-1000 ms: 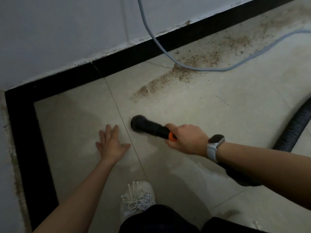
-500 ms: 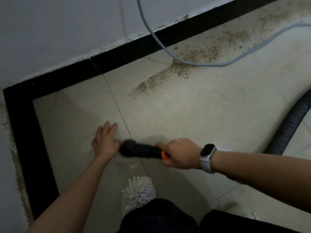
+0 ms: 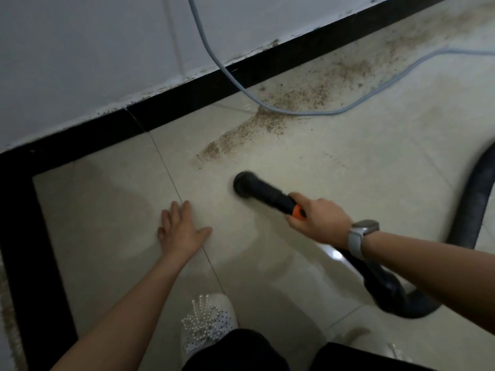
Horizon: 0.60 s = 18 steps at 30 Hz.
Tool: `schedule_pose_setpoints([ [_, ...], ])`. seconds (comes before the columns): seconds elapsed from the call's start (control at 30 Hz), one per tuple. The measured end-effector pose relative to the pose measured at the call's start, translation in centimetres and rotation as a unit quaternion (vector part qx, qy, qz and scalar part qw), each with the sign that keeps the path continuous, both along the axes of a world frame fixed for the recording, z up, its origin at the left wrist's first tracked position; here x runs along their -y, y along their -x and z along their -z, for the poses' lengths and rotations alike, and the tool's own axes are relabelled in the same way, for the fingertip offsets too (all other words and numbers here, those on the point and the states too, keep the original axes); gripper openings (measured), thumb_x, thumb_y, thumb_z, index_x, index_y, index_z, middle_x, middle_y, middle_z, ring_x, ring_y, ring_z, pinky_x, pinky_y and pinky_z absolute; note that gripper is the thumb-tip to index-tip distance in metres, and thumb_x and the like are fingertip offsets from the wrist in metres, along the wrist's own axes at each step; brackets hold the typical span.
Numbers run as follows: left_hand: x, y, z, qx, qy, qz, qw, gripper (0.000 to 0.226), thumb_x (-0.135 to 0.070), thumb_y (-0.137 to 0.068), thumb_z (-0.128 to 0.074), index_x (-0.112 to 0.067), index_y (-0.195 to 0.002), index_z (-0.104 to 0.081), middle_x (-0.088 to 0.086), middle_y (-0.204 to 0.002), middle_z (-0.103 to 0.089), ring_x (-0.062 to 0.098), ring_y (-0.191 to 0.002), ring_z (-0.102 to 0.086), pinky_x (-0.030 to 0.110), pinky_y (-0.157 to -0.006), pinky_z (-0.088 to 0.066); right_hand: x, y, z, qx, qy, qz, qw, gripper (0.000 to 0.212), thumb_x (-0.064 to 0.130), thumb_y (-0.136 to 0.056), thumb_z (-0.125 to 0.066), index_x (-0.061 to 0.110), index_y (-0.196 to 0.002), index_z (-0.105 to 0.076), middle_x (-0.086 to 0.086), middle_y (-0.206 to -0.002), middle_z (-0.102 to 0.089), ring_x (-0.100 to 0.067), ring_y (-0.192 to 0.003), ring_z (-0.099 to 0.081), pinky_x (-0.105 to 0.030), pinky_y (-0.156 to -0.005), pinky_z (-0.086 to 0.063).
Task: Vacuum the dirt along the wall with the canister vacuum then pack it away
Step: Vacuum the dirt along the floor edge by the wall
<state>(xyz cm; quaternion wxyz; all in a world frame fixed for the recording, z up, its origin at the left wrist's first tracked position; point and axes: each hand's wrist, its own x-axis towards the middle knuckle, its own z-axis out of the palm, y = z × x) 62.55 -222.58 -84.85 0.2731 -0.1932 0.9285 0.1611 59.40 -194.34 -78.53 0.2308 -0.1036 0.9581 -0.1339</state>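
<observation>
My right hand (image 3: 320,222) grips the vacuum nozzle (image 3: 263,192); my left hand (image 3: 180,231) lies flat on the tile floor (image 3: 348,162); dirt (image 3: 281,111) lines the black baseboard (image 3: 214,87).

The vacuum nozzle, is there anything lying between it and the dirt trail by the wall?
Nothing visible blocks the near end: bare tile separates the nozzle, held by the right hand, from the dirt trail. Farther along, a pale blue cable lies across the dirt. The left hand rests flat, off to the side.
</observation>
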Motion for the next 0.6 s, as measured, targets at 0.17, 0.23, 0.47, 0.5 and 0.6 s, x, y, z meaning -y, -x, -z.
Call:
schedule_pose_setpoints([
  [0.17,-0.7,1.1,-0.3,0.034,0.059,0.025,0.997,0.099,-0.052,-0.081,-0.064,-0.016,-0.15,-0.004,0.004,-0.159,0.004,0.029,-0.145,0.001,0.047,-0.113,-0.018,-1.3,0.4,0.2,-0.008,-0.016,0.016,1.0,0.044,0.05,-0.09,-0.048,0.029,-0.129,-0.042,-0.01,-0.092,-0.066,-0.032,-0.08,-0.062,-0.029,-0.059,-0.036],
  [0.23,-1.3,1.6,-0.6,0.041,0.074,0.031,0.996,0.1,-0.049,-0.08,-0.067,-0.012,-0.15,-0.006,0.006,-0.159,0.002,0.029,-0.145,0.0,0.047,-0.112,-0.02,-3.0,2.4,0.1,-0.022,-0.033,0.094,0.995,0.044,0.048,-0.091,-0.047,0.026,-0.129,-0.042,-0.01,-0.086,-0.062,-0.032,-0.073,-0.058,-0.03,-0.058,-0.037],
  [0.47,-1.9,3.1,-1.0,0.061,0.08,0.06,0.993,0.107,-0.04,-0.077,-0.073,-0.006,-0.149,-0.002,0.008,-0.158,0.009,0.027,-0.145,0.006,0.046,-0.112,-0.022,-3.7,1.5,0.3,-0.026,0.03,0.167,0.985,0.055,0.042,-0.086,-0.06,0.022,-0.132,-0.038,-0.009,-0.109,-0.062,-0.033,-0.091,-0.061,-0.031,-0.066,-0.04],
  [0.5,-1.8,3.2,-1.0,0.063,0.079,0.063,0.993,0.108,-0.039,-0.076,-0.074,-0.007,-0.149,-0.001,0.008,-0.158,0.009,0.027,-0.145,0.007,0.047,-0.112,-0.023,-3.5,0.6,0.4,-0.029,0.047,0.158,0.986,0.058,0.041,-0.085,-0.061,0.023,-0.134,-0.036,-0.008,-0.116,-0.061,-0.033,-0.096,-0.061,-0.032,-0.068,-0.041],
  [0.6,-1.6,3.4,-0.9,0.072,0.07,0.064,0.993,0.113,-0.038,-0.074,-0.076,-0.007,-0.148,0.003,0.009,-0.157,0.013,0.025,-0.146,0.008,0.047,-0.112,-0.023,-3.4,-1.9,0.7,-0.018,0.077,0.175,0.981,0.06,0.045,-0.084,-0.062,0.026,-0.134,-0.034,-0.005,-0.115,-0.062,-0.032,-0.095,-0.062,-0.033,-0.07,-0.045],
])
